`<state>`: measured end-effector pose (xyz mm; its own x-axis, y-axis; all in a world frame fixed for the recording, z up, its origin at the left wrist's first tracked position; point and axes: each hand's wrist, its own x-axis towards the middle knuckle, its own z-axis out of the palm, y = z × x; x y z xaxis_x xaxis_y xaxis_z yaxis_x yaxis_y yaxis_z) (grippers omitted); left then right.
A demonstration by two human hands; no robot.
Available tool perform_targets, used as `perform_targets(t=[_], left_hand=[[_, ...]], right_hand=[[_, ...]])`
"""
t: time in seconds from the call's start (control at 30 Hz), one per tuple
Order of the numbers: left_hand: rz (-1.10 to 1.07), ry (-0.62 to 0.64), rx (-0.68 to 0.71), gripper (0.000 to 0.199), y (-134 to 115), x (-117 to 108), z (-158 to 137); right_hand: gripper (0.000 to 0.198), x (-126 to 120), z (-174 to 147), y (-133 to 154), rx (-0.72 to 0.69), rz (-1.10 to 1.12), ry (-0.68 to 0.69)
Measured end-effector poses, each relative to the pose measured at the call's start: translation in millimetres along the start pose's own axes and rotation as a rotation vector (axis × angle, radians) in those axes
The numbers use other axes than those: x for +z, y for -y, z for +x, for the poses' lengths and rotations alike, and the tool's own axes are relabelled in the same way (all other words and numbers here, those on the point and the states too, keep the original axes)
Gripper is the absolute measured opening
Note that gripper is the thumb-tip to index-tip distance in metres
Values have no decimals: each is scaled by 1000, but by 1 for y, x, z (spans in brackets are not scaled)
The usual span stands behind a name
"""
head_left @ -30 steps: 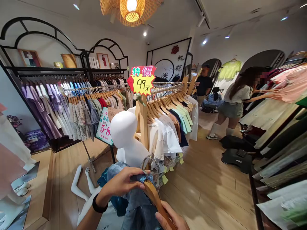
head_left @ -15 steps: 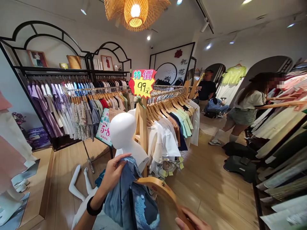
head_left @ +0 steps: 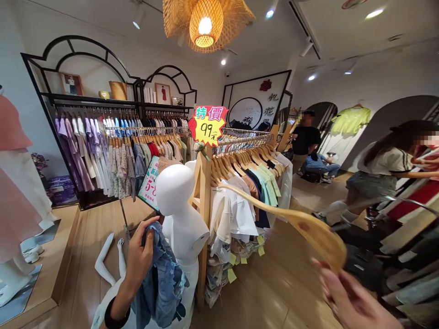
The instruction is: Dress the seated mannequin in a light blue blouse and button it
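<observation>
My left hand (head_left: 139, 249) is closed around the upper edge of a blue denim garment (head_left: 163, 283) with frayed trim, which hangs down in folds. Between the fingers of my right hand (head_left: 353, 292) is a wooden clothes hanger (head_left: 305, 224), gripped at its near end. The hanger is bare, somewhat blurred, and stretches leftward in front of the clothes rack. Just behind the denim stands a white, armless mannequin (head_left: 181, 233); the garment covers part of its lower body.
A wooden rack (head_left: 205, 192) of shirts on hangers stands beside the mannequin, with a yellow price sign (head_left: 208, 129) at its end. Loose mannequin arms (head_left: 104, 260) are at lower left. A display platform (head_left: 65, 256) borders the left. Other people (head_left: 373, 173) are at the right.
The hanger has come out of the denim garment and swung up and to the right with my right hand. My left hand has shifted left with the garment, and the view has turned slightly.
</observation>
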<state>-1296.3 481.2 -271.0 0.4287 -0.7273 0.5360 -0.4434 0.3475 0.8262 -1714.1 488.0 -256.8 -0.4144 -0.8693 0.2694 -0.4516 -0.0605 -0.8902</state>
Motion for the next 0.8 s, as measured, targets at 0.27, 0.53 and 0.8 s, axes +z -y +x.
perform_targets(t=[0.27, 0.53, 0.8], left_hand=[[146, -118, -26, 34, 14, -28, -13], [162, -193, -151, 36, 37, -54, -17], [166, -105, -110, 34, 56, -68, 0]], right_hand=[[59, 135, 80, 97, -445, -203, 65], [45, 229, 138, 158, -598, -300, 196], [39, 296, 184, 173, -589, -294, 271]])
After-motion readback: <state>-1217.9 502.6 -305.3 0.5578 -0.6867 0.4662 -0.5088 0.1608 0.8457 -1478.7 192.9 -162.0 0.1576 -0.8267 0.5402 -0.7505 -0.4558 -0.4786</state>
